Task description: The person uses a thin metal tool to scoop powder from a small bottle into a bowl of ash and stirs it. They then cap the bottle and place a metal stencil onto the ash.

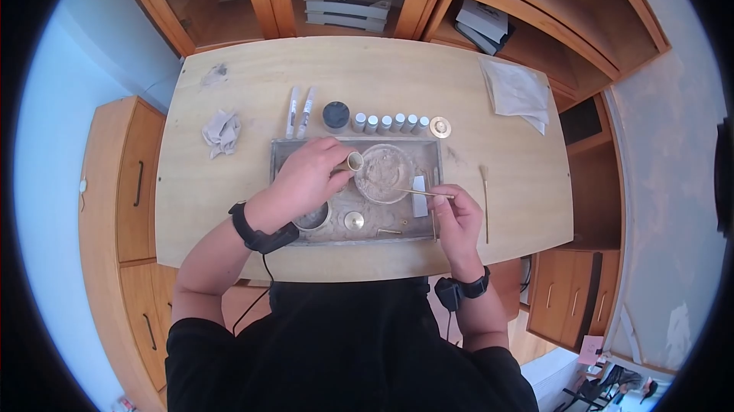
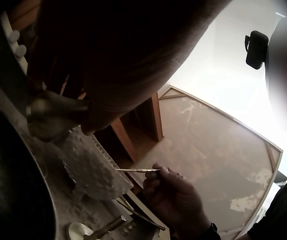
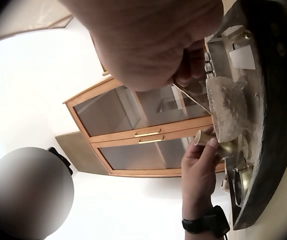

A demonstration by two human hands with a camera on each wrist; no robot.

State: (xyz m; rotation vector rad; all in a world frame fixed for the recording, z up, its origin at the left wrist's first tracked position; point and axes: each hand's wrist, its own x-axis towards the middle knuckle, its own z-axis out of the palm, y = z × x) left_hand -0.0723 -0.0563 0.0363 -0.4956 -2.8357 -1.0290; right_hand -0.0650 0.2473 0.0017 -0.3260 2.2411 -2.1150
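My left hand point(image 1: 306, 175) holds a small brass cup point(image 1: 355, 160) at the left rim of a round textured glass bowl point(image 3: 228, 107), the cup's mouth facing up and tilted. A thin brass stick point(image 1: 433, 194) is pinched by my right hand point(image 1: 460, 230); its tip reaches over the bowl's right side. Bowl and tools share a grey rectangular tray point(image 1: 359, 243). Beneath my left wrist stands a brass pot point(image 1: 330, 219), partly hidden. A round brass lid point(image 1: 353, 221), a small brass rod point(image 1: 389, 231) and a white card point(image 1: 419, 198) lie in the tray.
Behind the tray stand a dark-topped jar point(image 1: 336, 115), several small vials point(image 1: 386, 123) and a gold disc point(image 1: 440, 127). Two slim tubes point(image 1: 293, 112) lie left of them. A brush point(image 1: 485, 201) lies right, a crumpled cloth point(image 1: 222, 133) left, a pale sheet point(image 1: 516, 92) back right.
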